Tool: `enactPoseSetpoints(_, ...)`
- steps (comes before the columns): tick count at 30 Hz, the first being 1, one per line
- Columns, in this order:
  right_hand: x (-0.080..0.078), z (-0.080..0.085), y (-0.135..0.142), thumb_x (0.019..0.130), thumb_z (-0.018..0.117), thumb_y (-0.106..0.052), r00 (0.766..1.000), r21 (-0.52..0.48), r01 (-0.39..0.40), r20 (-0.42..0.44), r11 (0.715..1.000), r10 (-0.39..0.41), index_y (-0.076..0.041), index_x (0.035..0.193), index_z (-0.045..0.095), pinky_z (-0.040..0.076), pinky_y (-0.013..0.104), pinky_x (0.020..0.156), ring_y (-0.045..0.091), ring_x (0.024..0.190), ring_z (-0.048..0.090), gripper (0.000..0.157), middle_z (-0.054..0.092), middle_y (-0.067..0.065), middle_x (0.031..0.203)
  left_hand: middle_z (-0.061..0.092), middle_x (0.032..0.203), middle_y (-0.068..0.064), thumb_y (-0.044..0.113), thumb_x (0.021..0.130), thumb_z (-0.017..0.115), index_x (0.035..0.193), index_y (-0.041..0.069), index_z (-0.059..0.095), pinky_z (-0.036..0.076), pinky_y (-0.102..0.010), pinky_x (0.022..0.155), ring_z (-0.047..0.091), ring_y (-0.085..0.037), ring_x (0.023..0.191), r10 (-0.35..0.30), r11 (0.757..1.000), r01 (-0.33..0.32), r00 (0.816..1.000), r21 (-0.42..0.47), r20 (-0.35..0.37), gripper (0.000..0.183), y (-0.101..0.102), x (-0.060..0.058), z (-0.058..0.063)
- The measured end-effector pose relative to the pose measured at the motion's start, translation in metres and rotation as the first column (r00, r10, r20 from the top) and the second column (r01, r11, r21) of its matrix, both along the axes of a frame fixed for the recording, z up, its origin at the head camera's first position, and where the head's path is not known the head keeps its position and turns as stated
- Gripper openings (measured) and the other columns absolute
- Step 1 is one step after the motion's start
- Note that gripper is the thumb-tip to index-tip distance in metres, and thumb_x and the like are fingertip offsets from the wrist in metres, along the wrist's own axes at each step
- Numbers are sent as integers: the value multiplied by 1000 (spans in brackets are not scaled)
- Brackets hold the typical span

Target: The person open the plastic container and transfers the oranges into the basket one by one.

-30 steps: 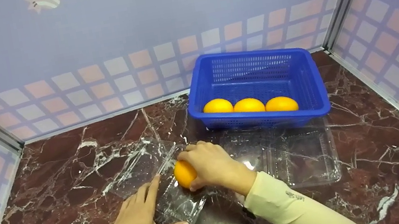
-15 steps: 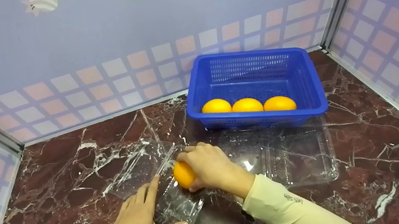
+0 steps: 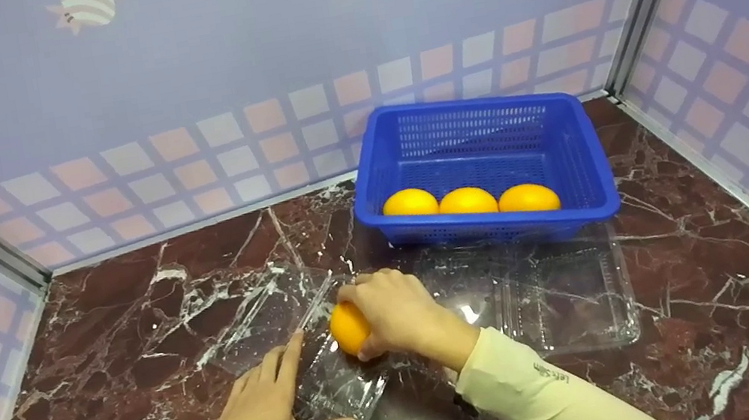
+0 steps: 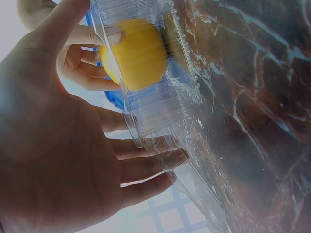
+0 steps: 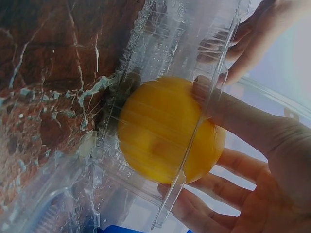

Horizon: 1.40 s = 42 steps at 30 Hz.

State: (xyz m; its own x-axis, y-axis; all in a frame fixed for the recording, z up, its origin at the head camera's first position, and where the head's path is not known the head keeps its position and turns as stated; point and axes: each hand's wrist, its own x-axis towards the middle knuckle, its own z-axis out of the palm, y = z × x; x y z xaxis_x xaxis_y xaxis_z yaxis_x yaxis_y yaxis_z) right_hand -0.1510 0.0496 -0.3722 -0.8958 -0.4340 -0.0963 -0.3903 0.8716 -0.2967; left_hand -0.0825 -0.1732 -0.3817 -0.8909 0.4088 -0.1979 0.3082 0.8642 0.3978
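Note:
An orange is held by my right hand, whose thumb and fingers curl round it. In the right wrist view the orange sits low inside the clear plastic clamshell box, seen through its side wall. My left hand lies along the near left side of that box, fingers straight and thumb spread out along its front. The left wrist view has the left hand's fingers touching the rim at the lid hinge. The lid lies folded back flat on the left.
A blue plastic basket at the back right holds three oranges along its front wall. Before it lies a second opened clear clamshell box on the dark red marbled tabletop. Patterned panels enclose the table's back and sides.
Both hands stay nearly still, the right one keeping its grip on the orange in the box. Only the head view shifts slightly.

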Motion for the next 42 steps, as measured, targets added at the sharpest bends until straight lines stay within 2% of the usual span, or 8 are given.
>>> enactPoseSetpoints(19,0,0,1,70,100,-36,1000,13,7,-20,1000,-7,-21,133,71,62,47,91,33,109,70,72,75,8,123,45,157,-32,85,71,77,166,-3,23,32,-71,120,46,-51,143,-9,1000,8,1000,-8,-14,140,2,-3,0)
enactPoseSetpoints(29,4,-2,-1,69,101,-37,999,19,2,-53,1000,-1,-19,129,72,63,45,88,32,103,71,69,77,7,115,45,157,-31,85,70,77,166,-1,24,32,-71,120,46,-52,143,10,1000,-10,1000,-8,0,139,3,-5,-1)
enactPoseSetpoints(38,9,-4,-3,68,101,-40,995,50,-1,-100,999,5,-19,124,73,64,42,85,30,97,72,66,76,6,112,47,155,-31,85,71,77,166,-2,23,35,-72,118,48,-51,141,-14,1000,14,1000,-13,-10,140,4,-5,0)
enactPoseSetpoints(42,12,-4,-4,68,101,-41,995,50,-10,-95,999,15,-20,125,73,64,41,83,30,97,72,67,76,5,112,47,154,-31,84,71,77,166,-2,23,35,-72,117,49,-51,140,-19,1000,19,1000,-21,-8,139,3,-3,0)
